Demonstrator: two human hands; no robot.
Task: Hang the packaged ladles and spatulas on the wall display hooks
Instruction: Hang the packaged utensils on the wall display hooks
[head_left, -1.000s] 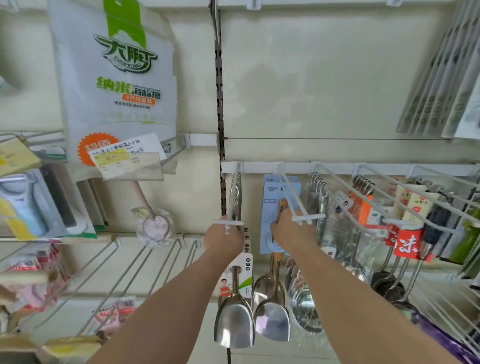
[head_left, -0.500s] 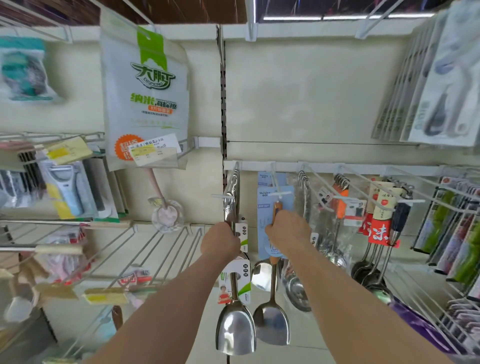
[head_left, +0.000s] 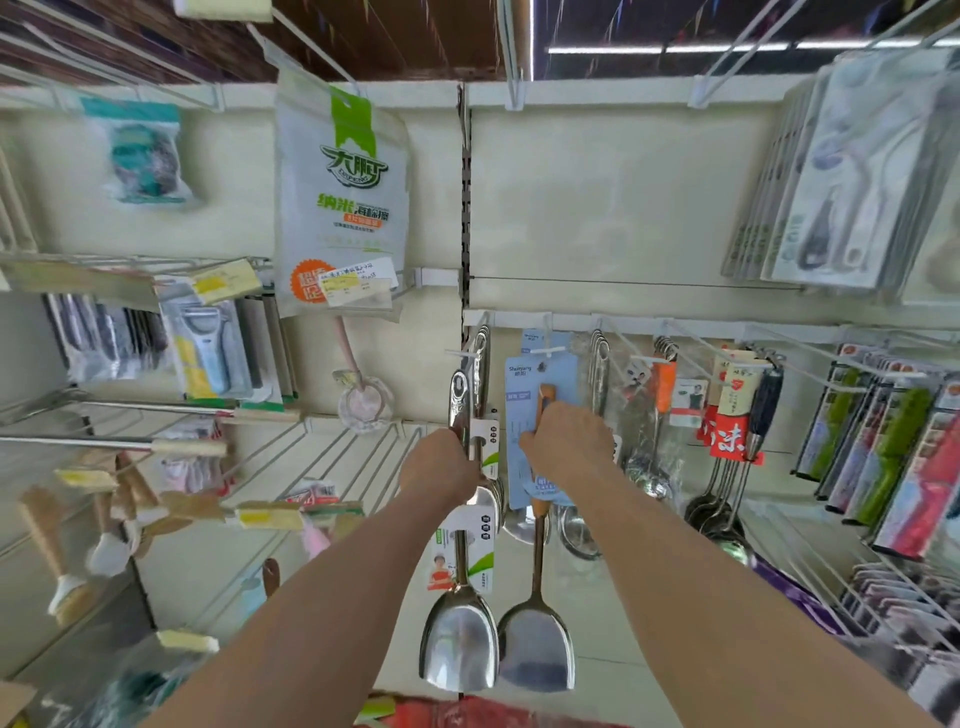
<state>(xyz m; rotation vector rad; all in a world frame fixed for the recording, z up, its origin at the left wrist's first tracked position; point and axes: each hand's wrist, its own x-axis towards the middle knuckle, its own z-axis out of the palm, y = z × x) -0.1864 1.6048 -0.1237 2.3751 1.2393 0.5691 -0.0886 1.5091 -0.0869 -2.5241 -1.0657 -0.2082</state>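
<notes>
The left hand (head_left: 441, 467) has its fingers curled round the shiny handle of a stainless-steel scoop-headed spatula with a white-and-green card (head_left: 458, 639). The spatula's head hangs below the fist and its tip reaches up beside a white wire hook (head_left: 464, 353). The right hand (head_left: 569, 441) grips the orange wooden handle of a flat steel spatula on a pale blue card (head_left: 537, 644). The card's top sits at the neighbouring hook (head_left: 549, 349).

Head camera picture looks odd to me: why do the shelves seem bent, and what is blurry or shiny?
In the head view, the wide lens splays the wire hooks and bows lines near the edges; the brushes at lower left are smeared; the steel scoop and wooden-handled spatula carry soft glare; the ceiling light is blown out.
</notes>
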